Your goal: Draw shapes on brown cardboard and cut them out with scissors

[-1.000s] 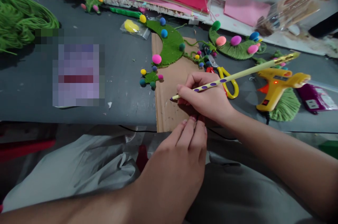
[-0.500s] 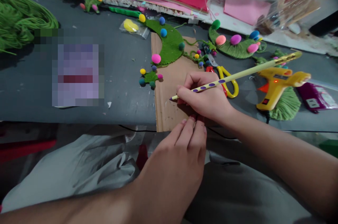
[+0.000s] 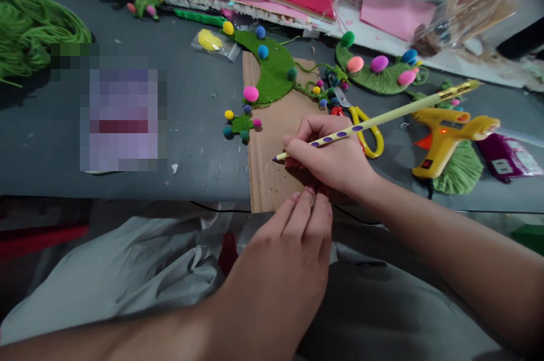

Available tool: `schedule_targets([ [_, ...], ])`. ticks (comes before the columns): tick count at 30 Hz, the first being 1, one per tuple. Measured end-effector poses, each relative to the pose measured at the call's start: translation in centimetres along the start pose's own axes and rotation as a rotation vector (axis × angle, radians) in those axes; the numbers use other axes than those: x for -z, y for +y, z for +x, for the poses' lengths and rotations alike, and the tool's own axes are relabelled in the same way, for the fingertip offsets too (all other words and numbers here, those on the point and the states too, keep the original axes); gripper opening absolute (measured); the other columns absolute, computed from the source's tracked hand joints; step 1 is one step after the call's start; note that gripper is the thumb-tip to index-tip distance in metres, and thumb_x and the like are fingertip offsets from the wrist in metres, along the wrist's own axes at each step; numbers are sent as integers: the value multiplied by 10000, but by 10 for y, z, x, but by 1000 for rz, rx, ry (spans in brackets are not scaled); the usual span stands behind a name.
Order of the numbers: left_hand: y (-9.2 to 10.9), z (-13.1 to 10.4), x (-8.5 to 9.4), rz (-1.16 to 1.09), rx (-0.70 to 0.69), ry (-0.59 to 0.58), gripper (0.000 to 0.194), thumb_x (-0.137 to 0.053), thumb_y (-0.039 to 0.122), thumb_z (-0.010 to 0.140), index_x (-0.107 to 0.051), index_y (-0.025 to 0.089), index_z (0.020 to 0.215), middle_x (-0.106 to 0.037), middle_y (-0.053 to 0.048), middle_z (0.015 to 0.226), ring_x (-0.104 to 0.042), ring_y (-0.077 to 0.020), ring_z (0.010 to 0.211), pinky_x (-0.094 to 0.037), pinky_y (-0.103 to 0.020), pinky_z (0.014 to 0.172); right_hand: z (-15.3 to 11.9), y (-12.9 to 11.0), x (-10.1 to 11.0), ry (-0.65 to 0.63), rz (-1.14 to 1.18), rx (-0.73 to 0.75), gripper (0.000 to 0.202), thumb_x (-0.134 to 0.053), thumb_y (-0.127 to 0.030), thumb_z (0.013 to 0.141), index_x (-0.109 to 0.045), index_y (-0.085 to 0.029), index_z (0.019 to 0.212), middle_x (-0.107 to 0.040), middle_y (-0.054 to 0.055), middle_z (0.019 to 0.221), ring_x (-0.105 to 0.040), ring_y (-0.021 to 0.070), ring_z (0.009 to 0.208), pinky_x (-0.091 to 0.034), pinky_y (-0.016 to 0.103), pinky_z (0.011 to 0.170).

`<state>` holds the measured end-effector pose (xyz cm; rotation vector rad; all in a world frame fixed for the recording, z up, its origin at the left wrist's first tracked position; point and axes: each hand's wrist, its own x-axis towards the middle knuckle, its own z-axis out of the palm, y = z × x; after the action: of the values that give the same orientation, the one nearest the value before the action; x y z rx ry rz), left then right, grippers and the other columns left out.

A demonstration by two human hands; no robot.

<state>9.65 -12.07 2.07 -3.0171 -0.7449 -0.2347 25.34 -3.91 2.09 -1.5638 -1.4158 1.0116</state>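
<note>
Grey tabletop: my right hand pinches a spotted pencil, cardboard beneath its fingers; left hand adjacent, grip unclear

Open grey tabletop between blurred purple object and cardboard, green crescent blocking cardboard's far part, scissors beside right hand, glue gun farther right.

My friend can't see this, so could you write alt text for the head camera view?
A person's right hand holds a pale yellow pencil with purple spots, tip down at flat brown cardboard; the left hand is at the cardboard's near edge. Nearby lie a green crescent with coloured balls, scissors with red and yellow handles, and a yellow glue gun.
</note>
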Motion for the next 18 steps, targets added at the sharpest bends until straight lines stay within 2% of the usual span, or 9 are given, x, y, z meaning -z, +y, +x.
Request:
schedule_targets([
  [7, 0, -2, 1, 10, -8, -20, 503, -428, 187, 999, -536, 28, 1464, -516, -196, 1542, -542, -314, 1402, -503, -404, 1143, -1, 1, 3, -22, 5, 15, 294, -711, -191, 787, -509, -214, 574, -640, -2, 543, -651, 142, 524, -496, 225, 458],
  [11, 0, -2, 0, 13, -5, -9, 513, -420, 172, 987, -533, 20, 1464, -514, -203, 1541, -527, -316, 1416, -501, -406, 1147, -4, -2, 7, -10, 131, 41, 295, -737, -317, 864, -549, -215, 661, -695, 1, 621, -682, 137, 576, -569, 240, 544],
  [13, 0, 0, 1, 20, -8, 0, 517, -411, 163, 982, -535, 16, 1461, -514, -205, 1541, -530, -318, 1413, -509, -406, 1138, -6, -1, 9, -40, 157, 30, 280, -778, -375, 848, -585, -212, 725, -730, 11, 683, -693, 138, 600, -577, 243, 558],
  [15, -1, 1, 2, 19, -13, -8, 523, -406, 157, 976, -533, 13, 1462, -513, -207, 1541, -537, -322, 1406, -516, -412, 1131, -8, 0, 11, -93, 165, -4, 303, -830, -383, 798, -590, -210, 735, -738, 16, 699, -680, 139, 578, -555, 242, 516],
  [18, -2, 2, 5, 18, -15, -28, 531, -407, 144, 960, -538, 8, 1457, -531, -208, 1526, -553, -323, 1390, -520, -420, 1127, -10, 3, 11, -121, 162, -55, 338, -843, -290, 761, -526, -216, 672, -691, -5, 625, -620, 125, 478, -471, 230, 408],
])
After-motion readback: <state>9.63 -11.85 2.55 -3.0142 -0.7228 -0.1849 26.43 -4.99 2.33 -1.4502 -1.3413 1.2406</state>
